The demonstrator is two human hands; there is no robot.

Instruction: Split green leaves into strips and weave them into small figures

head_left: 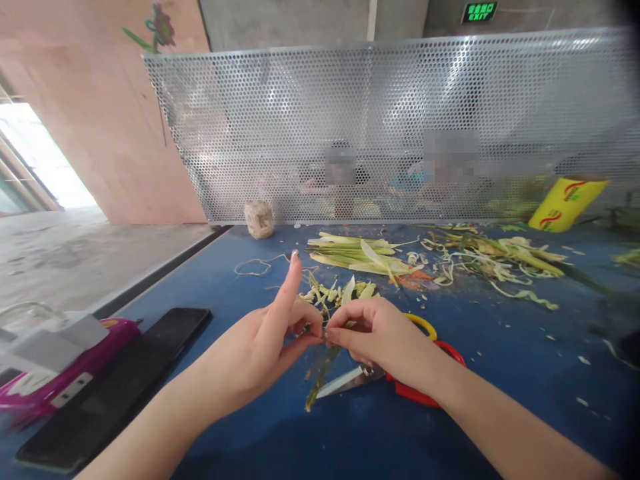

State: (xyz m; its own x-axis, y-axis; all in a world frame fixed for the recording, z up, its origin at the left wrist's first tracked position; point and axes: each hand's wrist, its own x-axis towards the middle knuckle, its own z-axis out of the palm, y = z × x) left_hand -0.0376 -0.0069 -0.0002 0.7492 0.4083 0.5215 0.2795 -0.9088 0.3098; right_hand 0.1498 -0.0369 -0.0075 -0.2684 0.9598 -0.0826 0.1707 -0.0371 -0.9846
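Note:
My left hand (273, 337) pinches thumb and a curled finger together, with one finger raised straight up. What sits in that pinch is too small to make out. Meeting it fingertip to fingertip, my right hand (373, 330) is closed around a thin green stem (323, 383), whose lower end hangs down below the fingers. Under my right hand lie scissors (345, 381) with red and yellow handles, their blades pointing left. Just behind the hands is a small heap of pale green leaf scraps (327, 293). A thin thread (255, 267) runs loosely on the table near the raised finger.
Pale green leaf strips (350, 252) and tangled peelings (505, 260) lie farther back. A ball of twine (259, 220) and a yellow cup-like container (567, 203) stand before a perforated metal screen (300, 100). At left are a black phone (125, 387) and a magenta power strip (75, 377).

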